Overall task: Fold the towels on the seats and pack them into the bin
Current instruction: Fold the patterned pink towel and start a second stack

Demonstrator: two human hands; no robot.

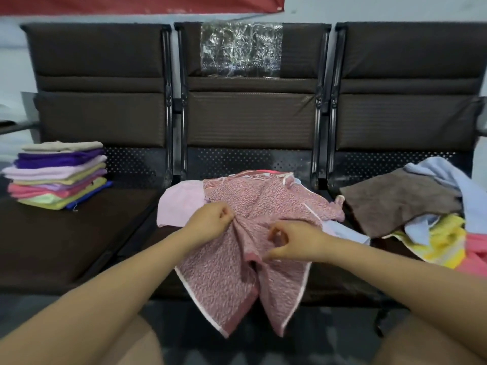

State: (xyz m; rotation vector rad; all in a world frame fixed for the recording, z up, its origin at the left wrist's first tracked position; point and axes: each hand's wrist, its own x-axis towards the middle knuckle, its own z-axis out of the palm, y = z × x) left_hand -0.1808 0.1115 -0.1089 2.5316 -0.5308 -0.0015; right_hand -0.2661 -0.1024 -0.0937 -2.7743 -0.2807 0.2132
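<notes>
A pink speckled towel [263, 206] with a white hem lies crumpled on the middle seat, its lower part hanging over the seat's front edge. My left hand [213, 218] pinches a bunch of it near the middle. My right hand [287, 242] pinches the cloth a little lower and to the right. A pale pink towel [179, 204] lies under it on the left, and a light blue one [345, 231] shows at its right. A stack of folded towels [58, 175] sits on the left seat. No bin is in view.
A loose heap on the right seat holds a brown towel [400, 204], a light blue towel [448, 177], a yellow one [445, 238] and a pink one [477, 248]. The three dark seats [66, 238] are joined, with metal bars between the backrests. Clear plastic [241, 48] covers the middle backrest.
</notes>
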